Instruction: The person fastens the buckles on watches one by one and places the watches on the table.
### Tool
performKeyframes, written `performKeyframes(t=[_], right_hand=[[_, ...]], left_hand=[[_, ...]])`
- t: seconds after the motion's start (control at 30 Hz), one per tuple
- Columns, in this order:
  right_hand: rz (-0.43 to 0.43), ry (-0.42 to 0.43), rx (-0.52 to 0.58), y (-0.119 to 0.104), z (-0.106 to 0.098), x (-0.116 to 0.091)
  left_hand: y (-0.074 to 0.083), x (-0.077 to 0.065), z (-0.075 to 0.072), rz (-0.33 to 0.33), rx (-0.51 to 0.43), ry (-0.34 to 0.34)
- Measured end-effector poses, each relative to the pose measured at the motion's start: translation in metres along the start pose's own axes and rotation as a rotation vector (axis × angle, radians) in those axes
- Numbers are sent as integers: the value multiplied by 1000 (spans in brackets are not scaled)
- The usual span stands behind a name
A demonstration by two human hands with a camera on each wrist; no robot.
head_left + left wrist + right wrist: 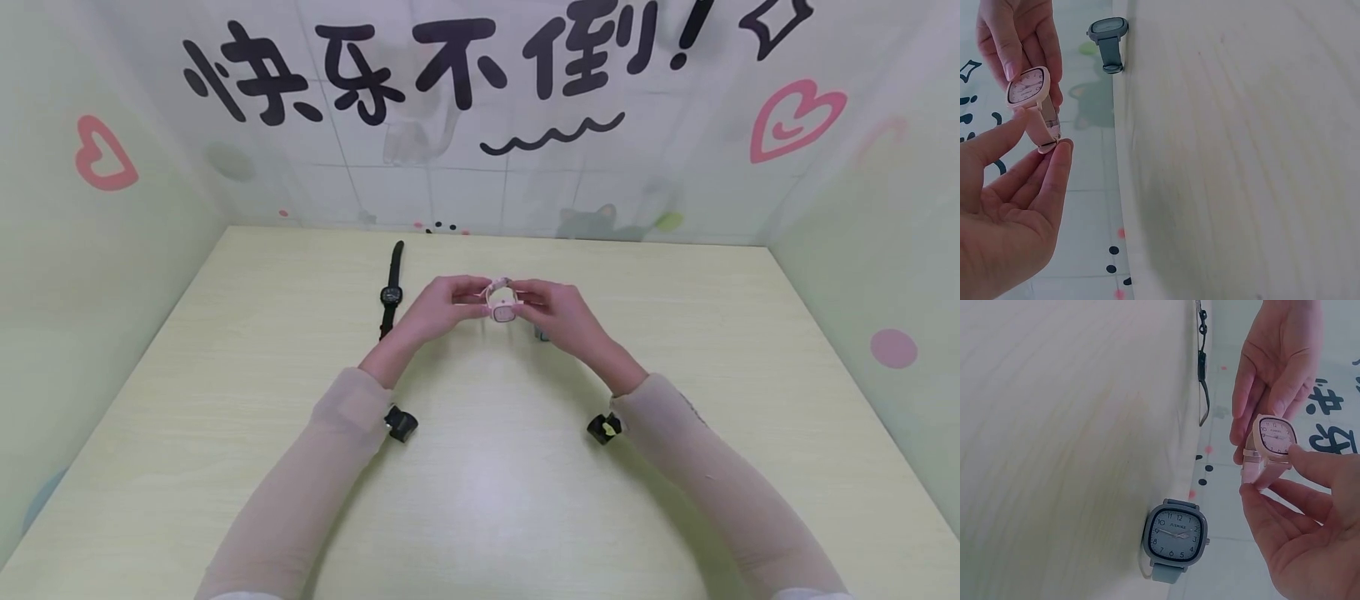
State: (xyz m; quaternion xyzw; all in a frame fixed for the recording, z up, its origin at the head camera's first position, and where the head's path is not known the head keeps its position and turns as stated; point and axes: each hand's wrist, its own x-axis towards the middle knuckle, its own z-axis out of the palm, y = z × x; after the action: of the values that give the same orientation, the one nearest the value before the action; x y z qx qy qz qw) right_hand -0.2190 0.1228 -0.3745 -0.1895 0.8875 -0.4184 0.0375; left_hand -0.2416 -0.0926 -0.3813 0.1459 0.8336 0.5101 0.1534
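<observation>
A pink wristwatch with a squarish face is held up over the table, its strap curved into a loop. My left hand pinches it from the left, thumb by the case and fingers at the strap. From the right, my right hand pinches the same watch, with the thumb at the edge of the case, as the right wrist view shows. A blue-grey wristwatch stands on the table just below my right hand, mostly hidden by it in the head view. Its strap is looped beneath its face.
A black wristwatch lies stretched out on the table beyond my left forearm, which covers its near end. Small black cameras are worn at both wrists. Printed panels stand along the back and sides of the table.
</observation>
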Motion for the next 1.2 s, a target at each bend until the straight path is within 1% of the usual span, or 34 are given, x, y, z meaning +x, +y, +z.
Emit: performKeyframes(t=[0.33,0.6,0.93,1.1,1.2], right_hand=[[44,6,-25,0,5,1],[41,-26,-54,-1,8,2],[39,-96,-114,-2,11,4],[62,-163,-138,-3,13,4],[84,-203,-180,-5,14,4]], left_hand=[[-5,2,2,-22,20,-2],[-4,3,5,-36,55,8],[-6,3,6,-71,108,-3],[-6,4,8,-85,151,-20],[-6,4,9,-103,184,-33]])
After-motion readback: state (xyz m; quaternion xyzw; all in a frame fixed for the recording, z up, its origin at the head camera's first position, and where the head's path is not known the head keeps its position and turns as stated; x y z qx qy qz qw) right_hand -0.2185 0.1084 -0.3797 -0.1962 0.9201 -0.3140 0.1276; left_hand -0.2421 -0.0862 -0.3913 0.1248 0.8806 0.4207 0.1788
